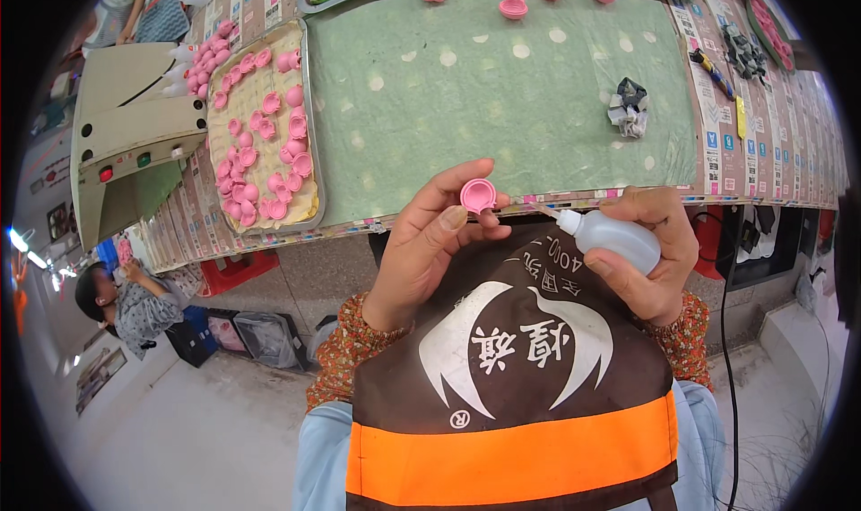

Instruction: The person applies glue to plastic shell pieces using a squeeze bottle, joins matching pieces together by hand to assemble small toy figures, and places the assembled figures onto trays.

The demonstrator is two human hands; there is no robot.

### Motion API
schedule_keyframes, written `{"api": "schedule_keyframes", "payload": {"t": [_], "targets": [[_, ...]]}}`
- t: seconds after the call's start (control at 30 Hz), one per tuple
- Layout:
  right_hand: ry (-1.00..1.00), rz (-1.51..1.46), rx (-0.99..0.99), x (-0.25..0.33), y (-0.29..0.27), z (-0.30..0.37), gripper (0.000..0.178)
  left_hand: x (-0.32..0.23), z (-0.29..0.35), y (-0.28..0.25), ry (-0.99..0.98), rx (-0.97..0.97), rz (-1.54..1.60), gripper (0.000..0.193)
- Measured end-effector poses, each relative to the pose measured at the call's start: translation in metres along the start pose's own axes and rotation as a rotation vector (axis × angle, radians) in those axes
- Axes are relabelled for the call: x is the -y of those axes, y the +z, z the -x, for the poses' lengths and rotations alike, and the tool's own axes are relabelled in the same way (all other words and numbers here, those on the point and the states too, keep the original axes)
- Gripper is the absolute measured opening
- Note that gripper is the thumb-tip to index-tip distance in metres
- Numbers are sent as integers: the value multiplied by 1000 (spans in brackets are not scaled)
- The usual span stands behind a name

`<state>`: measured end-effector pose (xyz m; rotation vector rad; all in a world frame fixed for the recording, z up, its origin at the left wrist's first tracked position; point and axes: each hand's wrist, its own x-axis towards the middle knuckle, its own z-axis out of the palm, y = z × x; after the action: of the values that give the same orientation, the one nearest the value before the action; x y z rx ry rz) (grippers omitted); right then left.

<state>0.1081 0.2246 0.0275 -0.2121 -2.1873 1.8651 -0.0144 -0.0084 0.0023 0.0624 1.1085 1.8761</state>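
Between the thumb and fingers of my left hand is a small pink cup-shaped plastic part, its hollow side facing up. My right hand is wrapped round a translucent white squeeze bottle with a thin nozzle. The bottle lies tilted, its nozzle pointing left toward the pink part, with a gap between them. Both hands are over my dark apron, just before the table's front edge. Similar pink parts sit at the far side of the green mat.
A metal-rimmed tray of pink parts lies at left, beside a beige machine with buttons. On the mat's right is a crumpled dark cloth. A yellow-and-black tool lies farther right. Another person sits at far left.
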Motion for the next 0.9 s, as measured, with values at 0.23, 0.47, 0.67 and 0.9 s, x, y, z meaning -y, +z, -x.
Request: {"api": "schedule_keyframes", "payload": {"t": [0.23,0.47,0.67,0.9], "targets": [[-85,54,44,1,4,-5,36,-1,-1,5,29,6,-49,51],[-126,75,55,-7,6,-4,37,6,0,3,-54,-5,172,53],[-144,109,55,-7,8,-5,35,12,-1,2,-96,17,263,57],[-180,170,62,-8,10,-5,35,12,1,4,-107,1,239,57]]}}
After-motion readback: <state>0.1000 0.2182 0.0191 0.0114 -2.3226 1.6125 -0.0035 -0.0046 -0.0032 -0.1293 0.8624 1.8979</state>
